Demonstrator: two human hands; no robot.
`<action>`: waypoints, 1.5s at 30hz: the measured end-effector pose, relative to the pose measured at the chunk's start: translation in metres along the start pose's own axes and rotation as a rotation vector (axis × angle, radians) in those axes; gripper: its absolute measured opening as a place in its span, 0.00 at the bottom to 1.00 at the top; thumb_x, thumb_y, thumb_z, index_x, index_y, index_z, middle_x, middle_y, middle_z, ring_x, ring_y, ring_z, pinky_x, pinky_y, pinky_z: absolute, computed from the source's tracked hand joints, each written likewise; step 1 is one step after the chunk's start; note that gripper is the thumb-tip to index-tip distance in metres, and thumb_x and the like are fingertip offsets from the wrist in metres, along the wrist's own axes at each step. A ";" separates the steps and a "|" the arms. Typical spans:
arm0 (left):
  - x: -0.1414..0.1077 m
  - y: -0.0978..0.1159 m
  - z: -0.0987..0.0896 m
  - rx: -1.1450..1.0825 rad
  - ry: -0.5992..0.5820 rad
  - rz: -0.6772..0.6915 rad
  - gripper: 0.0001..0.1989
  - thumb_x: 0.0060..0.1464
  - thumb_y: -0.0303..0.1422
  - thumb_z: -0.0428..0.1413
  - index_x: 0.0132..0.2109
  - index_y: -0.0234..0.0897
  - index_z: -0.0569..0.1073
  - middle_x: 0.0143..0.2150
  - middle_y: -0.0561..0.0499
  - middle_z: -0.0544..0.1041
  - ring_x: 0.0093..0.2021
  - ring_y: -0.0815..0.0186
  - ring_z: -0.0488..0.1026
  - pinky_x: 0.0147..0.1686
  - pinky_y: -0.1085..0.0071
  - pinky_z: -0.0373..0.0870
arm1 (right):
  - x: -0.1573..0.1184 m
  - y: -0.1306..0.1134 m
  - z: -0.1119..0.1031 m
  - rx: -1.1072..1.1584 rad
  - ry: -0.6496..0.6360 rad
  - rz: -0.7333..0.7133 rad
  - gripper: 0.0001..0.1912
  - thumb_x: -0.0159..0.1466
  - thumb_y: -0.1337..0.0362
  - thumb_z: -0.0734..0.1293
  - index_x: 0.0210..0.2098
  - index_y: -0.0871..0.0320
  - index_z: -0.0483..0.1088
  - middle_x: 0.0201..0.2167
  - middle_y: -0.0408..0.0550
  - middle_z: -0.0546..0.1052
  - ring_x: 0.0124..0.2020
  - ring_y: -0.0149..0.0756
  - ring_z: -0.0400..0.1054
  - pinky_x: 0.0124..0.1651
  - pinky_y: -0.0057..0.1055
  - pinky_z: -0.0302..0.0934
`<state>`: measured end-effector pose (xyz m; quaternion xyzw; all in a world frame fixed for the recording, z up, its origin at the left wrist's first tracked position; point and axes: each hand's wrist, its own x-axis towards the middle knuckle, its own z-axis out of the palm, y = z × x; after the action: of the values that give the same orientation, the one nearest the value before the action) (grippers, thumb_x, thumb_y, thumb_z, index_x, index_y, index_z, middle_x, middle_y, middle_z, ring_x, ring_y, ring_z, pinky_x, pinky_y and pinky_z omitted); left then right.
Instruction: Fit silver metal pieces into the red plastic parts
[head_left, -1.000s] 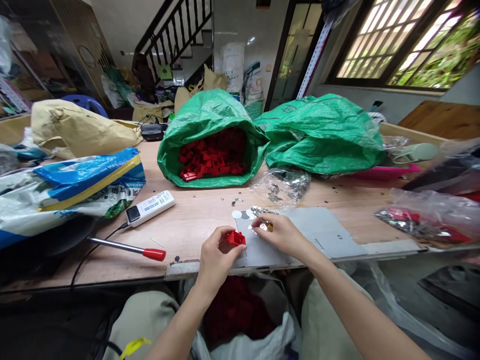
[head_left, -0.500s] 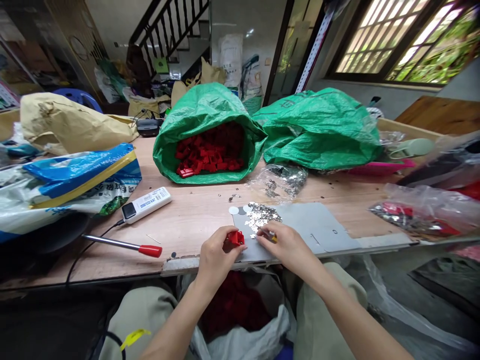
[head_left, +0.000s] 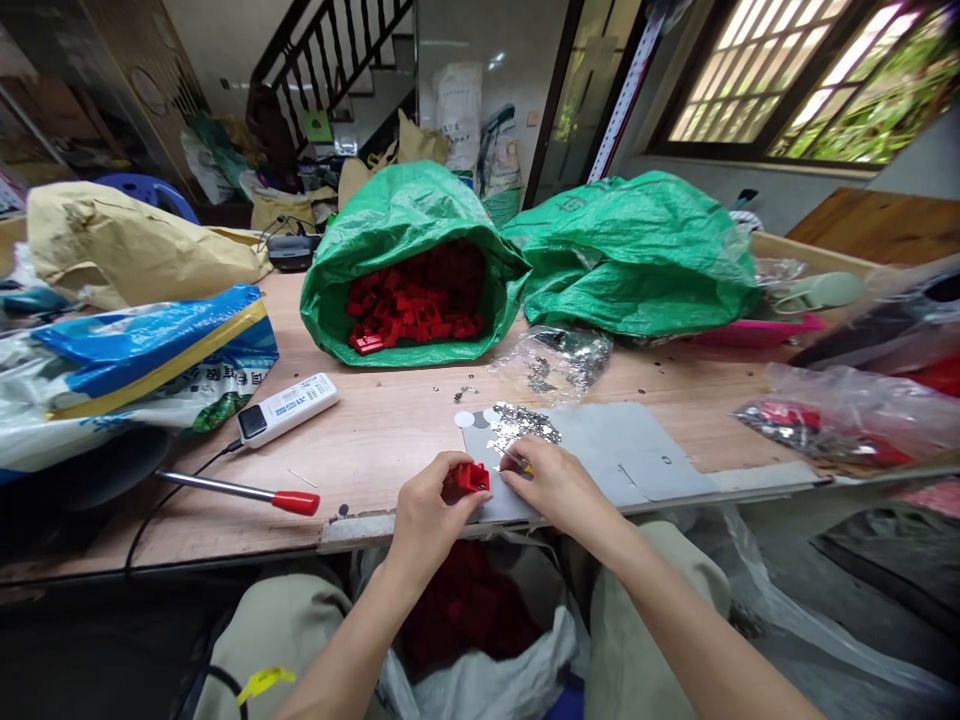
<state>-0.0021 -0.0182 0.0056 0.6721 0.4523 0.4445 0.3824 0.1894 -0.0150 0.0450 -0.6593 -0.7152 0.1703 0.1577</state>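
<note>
My left hand (head_left: 426,508) is closed on a small red plastic part (head_left: 472,477), pinched between thumb and fingers above the table's front edge. Close to its right, my right hand (head_left: 559,487) has its fingers closed on a slim tool with a yellow section (head_left: 529,468). A thin metal end shows past the fingers; the tool's exact kind is not clear. Just beyond the fingertips, a heap of small shiny metal pieces (head_left: 517,422) lies on a grey sheet (head_left: 615,440).
A green sack (head_left: 412,205) full of red parts lies open behind the hands. Another green sack (head_left: 637,255) is beside it. To the left are a white device (head_left: 289,410) and a red-handled rod (head_left: 295,502). Below the edge, a pale bag (head_left: 510,670) holds red parts.
My right hand has shifted slightly left, bringing the tool closer to the red part. The left hand still holds that part. The whole view has moved a little.
</note>
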 end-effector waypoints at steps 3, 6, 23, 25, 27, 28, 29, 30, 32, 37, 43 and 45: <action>0.001 0.000 -0.001 0.025 -0.008 0.001 0.16 0.50 0.30 0.66 0.46 0.44 0.74 0.40 0.57 0.81 0.39 0.65 0.78 0.42 0.70 0.73 | 0.001 0.001 0.000 -0.013 0.009 -0.009 0.02 0.62 0.69 0.67 0.34 0.56 0.71 0.38 0.46 0.75 0.39 0.39 0.70 0.41 0.31 0.58; 0.001 0.000 -0.001 0.054 -0.009 0.010 0.17 0.50 0.30 0.66 0.47 0.44 0.74 0.41 0.56 0.81 0.39 0.64 0.78 0.43 0.69 0.73 | 0.003 0.002 0.000 -0.017 0.002 -0.036 0.03 0.61 0.70 0.67 0.33 0.56 0.71 0.37 0.46 0.75 0.39 0.38 0.70 0.40 0.31 0.58; 0.002 -0.001 0.000 0.078 -0.007 0.024 0.16 0.50 0.30 0.66 0.47 0.44 0.74 0.40 0.55 0.81 0.39 0.64 0.78 0.42 0.69 0.73 | 0.012 0.008 -0.014 0.046 -0.012 -0.087 0.06 0.63 0.69 0.66 0.37 0.57 0.76 0.39 0.50 0.78 0.41 0.42 0.72 0.42 0.33 0.61; 0.001 -0.002 0.000 0.071 -0.008 0.024 0.16 0.50 0.30 0.66 0.47 0.43 0.74 0.41 0.55 0.81 0.40 0.64 0.78 0.43 0.68 0.73 | 0.010 0.004 -0.010 0.018 -0.015 -0.099 0.05 0.63 0.68 0.67 0.36 0.57 0.76 0.39 0.50 0.77 0.41 0.42 0.71 0.43 0.33 0.61; 0.001 -0.002 -0.001 0.052 -0.014 0.024 0.16 0.51 0.30 0.66 0.47 0.43 0.74 0.41 0.55 0.81 0.40 0.64 0.78 0.43 0.69 0.73 | 0.008 0.000 -0.005 0.016 -0.029 -0.092 0.03 0.62 0.67 0.68 0.34 0.57 0.76 0.37 0.49 0.77 0.40 0.41 0.71 0.43 0.33 0.60; 0.001 -0.002 -0.001 0.042 -0.017 0.023 0.16 0.51 0.30 0.66 0.46 0.43 0.74 0.41 0.55 0.81 0.40 0.64 0.78 0.43 0.69 0.73 | 0.008 -0.002 -0.003 0.016 -0.025 -0.082 0.03 0.62 0.67 0.68 0.33 0.57 0.75 0.37 0.48 0.76 0.39 0.41 0.71 0.42 0.33 0.60; 0.001 -0.002 -0.001 0.035 -0.017 0.021 0.15 0.51 0.30 0.66 0.46 0.43 0.74 0.40 0.55 0.81 0.40 0.64 0.78 0.43 0.69 0.73 | 0.008 -0.003 -0.001 0.018 -0.014 -0.074 0.02 0.62 0.68 0.68 0.32 0.57 0.74 0.36 0.48 0.76 0.38 0.40 0.71 0.41 0.33 0.60; 0.001 -0.001 -0.002 0.031 -0.015 0.020 0.15 0.50 0.30 0.66 0.45 0.42 0.74 0.40 0.54 0.81 0.39 0.64 0.78 0.42 0.69 0.73 | 0.007 -0.003 0.000 0.025 -0.002 -0.072 0.02 0.61 0.68 0.68 0.32 0.57 0.74 0.36 0.48 0.76 0.38 0.40 0.70 0.41 0.33 0.60; 0.001 -0.001 -0.002 0.029 -0.005 0.014 0.14 0.50 0.30 0.66 0.44 0.42 0.74 0.39 0.54 0.80 0.38 0.64 0.78 0.42 0.69 0.73 | 0.007 -0.003 0.001 0.071 0.015 -0.084 0.02 0.59 0.69 0.68 0.30 0.57 0.73 0.35 0.47 0.76 0.37 0.39 0.70 0.39 0.32 0.59; 0.002 -0.001 -0.001 0.013 0.006 0.008 0.14 0.49 0.30 0.67 0.43 0.41 0.74 0.38 0.55 0.80 0.37 0.65 0.77 0.40 0.69 0.73 | 0.007 0.001 -0.001 0.388 -0.042 -0.022 0.04 0.57 0.65 0.67 0.29 0.56 0.75 0.28 0.43 0.78 0.32 0.36 0.69 0.35 0.30 0.59; 0.003 -0.001 0.000 0.037 0.010 0.026 0.13 0.49 0.31 0.67 0.41 0.40 0.74 0.37 0.54 0.79 0.36 0.65 0.76 0.39 0.70 0.72 | 0.015 0.004 0.007 0.546 -0.129 0.031 0.08 0.55 0.60 0.69 0.30 0.57 0.77 0.27 0.43 0.78 0.32 0.38 0.70 0.36 0.31 0.60; 0.002 -0.001 0.000 0.041 0.006 0.031 0.13 0.49 0.30 0.67 0.41 0.40 0.74 0.37 0.54 0.79 0.36 0.65 0.76 0.38 0.70 0.72 | 0.018 0.005 0.011 0.575 -0.124 0.085 0.10 0.53 0.60 0.70 0.33 0.58 0.76 0.25 0.43 0.77 0.29 0.36 0.69 0.32 0.29 0.60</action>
<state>-0.0021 -0.0156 0.0053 0.6853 0.4518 0.4430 0.3604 0.1876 0.0027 0.0333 -0.6054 -0.6175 0.4122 0.2867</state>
